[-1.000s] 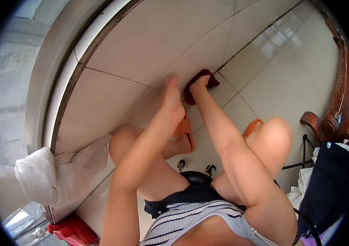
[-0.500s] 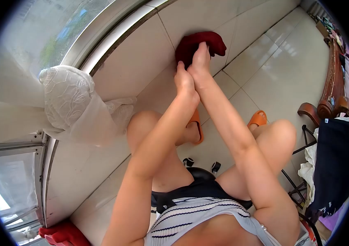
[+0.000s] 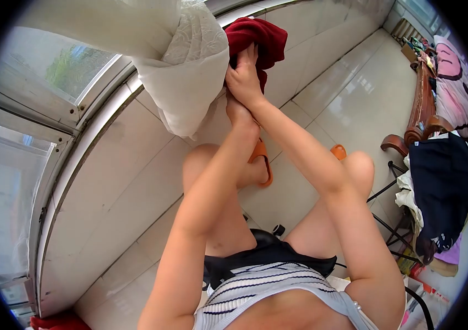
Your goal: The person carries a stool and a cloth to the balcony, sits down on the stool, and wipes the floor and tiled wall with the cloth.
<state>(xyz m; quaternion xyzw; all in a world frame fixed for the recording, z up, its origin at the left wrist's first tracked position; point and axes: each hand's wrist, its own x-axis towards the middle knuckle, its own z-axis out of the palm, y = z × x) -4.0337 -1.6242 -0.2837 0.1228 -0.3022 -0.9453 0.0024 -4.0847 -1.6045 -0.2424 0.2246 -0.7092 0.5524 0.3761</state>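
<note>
A dark red cloth (image 3: 269,41) is bunched against the tiled wall, close under the window ledge. My right hand (image 3: 245,77) presses into its lower side, with its fingers lying along the folds and gripping them. Just below, my left hand (image 3: 237,110) is crossed by my right wrist, and its fingers are hidden, so I cannot tell what they hold. A white embroidered curtain (image 3: 181,91) hangs gathered to the left of both hands, its edge close to the cloth.
Windows (image 3: 19,192) line the left side above a tiled wall (image 3: 113,176). Orange slippers (image 3: 261,159) are on my feet. Dark clothes (image 3: 444,184) hang at the right beside a carved wooden frame (image 3: 422,102). Another red cloth (image 3: 60,322) lies at bottom left.
Both hands and the red cloth have moved up the wall toward the window ledge. My right hand now covers more of the left. The curtain appears nearer the hands as the view has shifted.
</note>
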